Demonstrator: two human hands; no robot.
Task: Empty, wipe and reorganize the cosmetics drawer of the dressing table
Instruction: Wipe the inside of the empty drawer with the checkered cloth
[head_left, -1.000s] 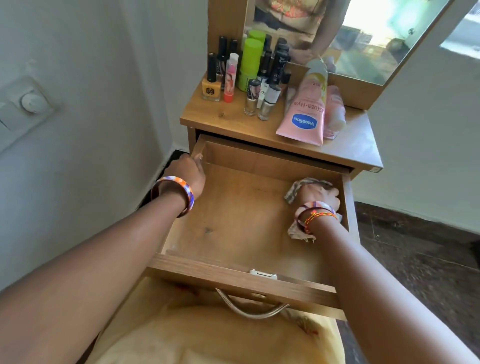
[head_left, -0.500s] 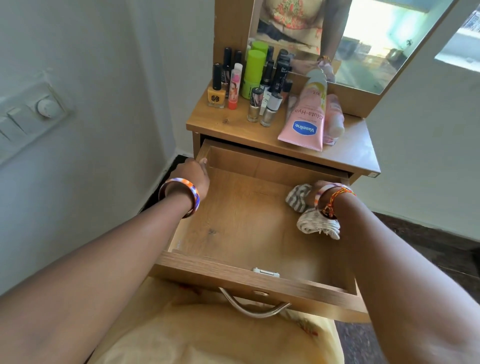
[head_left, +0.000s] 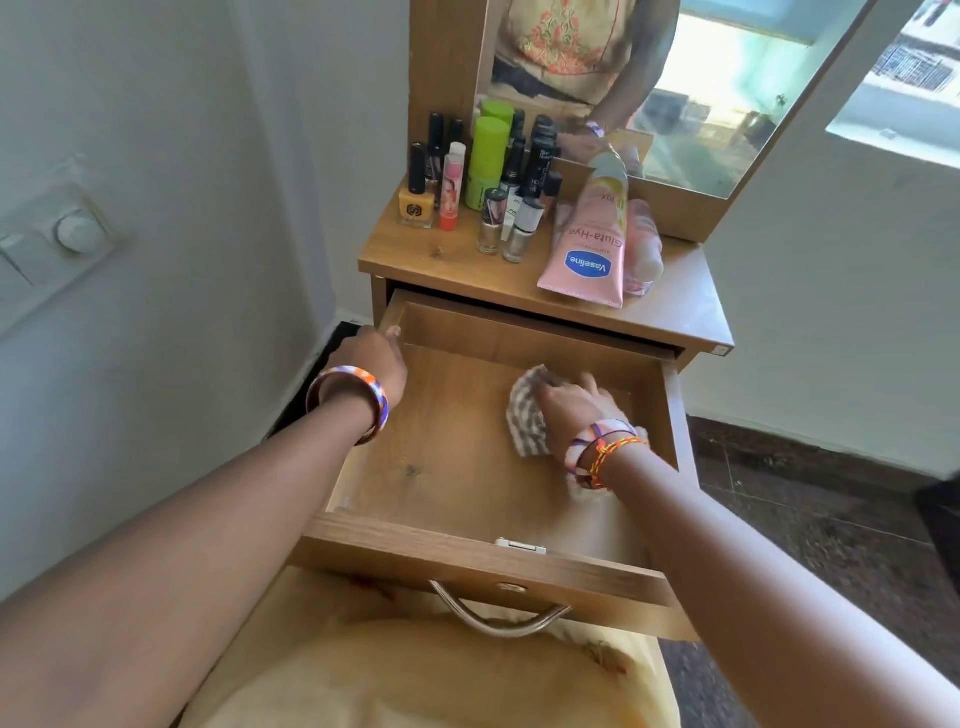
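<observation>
The pulled-out drawer (head_left: 452, 467) has bare floor at 9 o'clock, left hand (head_left: 371, 361) clasping its left rim, right hand (head_left: 569, 408) pressing cloth (head_left: 524, 415) at 2 o'clock; bottles (head_left: 488, 192) crowd the worktop (head_left: 670, 306) behind.

1. The pink tube (head_left: 587, 244) lying on the dressing table top carries a blue oval logo reading "Vaseline", seen upside down.
2. Above the logo on the same tube, "Gluta-Hya" is printed, also upside down.
3. A black bottle (head_left: 540, 166) among the standing cosmetics bears small white lettering, too small to read.
</observation>
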